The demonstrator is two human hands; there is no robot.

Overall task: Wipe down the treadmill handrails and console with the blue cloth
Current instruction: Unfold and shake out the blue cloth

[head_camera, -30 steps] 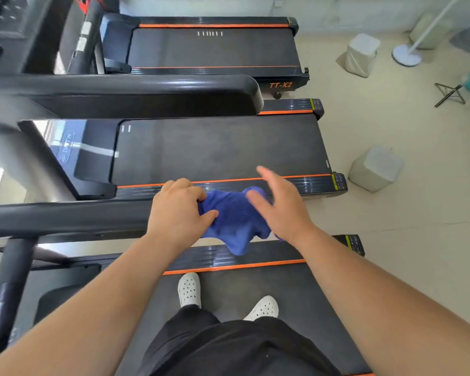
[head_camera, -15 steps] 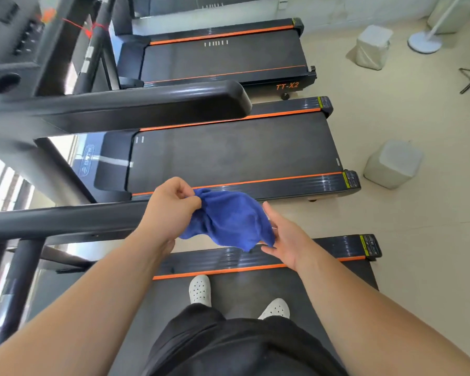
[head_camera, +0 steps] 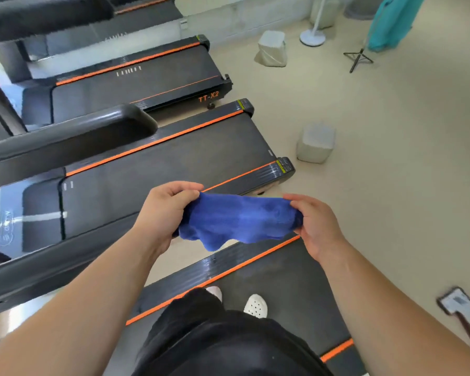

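The blue cloth [head_camera: 239,221] is stretched in the air between my two hands, above the gap beside my treadmill's belt [head_camera: 277,278]. My left hand [head_camera: 166,210] pinches its left end, and my right hand [head_camera: 314,226] grips its right end. A loose fold hangs down under the middle. The black handrail [head_camera: 52,264] of my treadmill runs along the lower left, apart from the cloth. The console is out of view.
Two more treadmills [head_camera: 174,147] lie side by side to the left, one with its own handrail [head_camera: 73,131]. Pale blocks [head_camera: 315,145] sit on the beige floor at right. A fan base [head_camera: 312,36], a tripod [head_camera: 358,57] and a teal cloth [head_camera: 391,20] stand at the back.
My right hand went from open beside the cloth to gripping its right end. Both hands pulled apart, spreading the cloth. The view swung right, away from the handrail.
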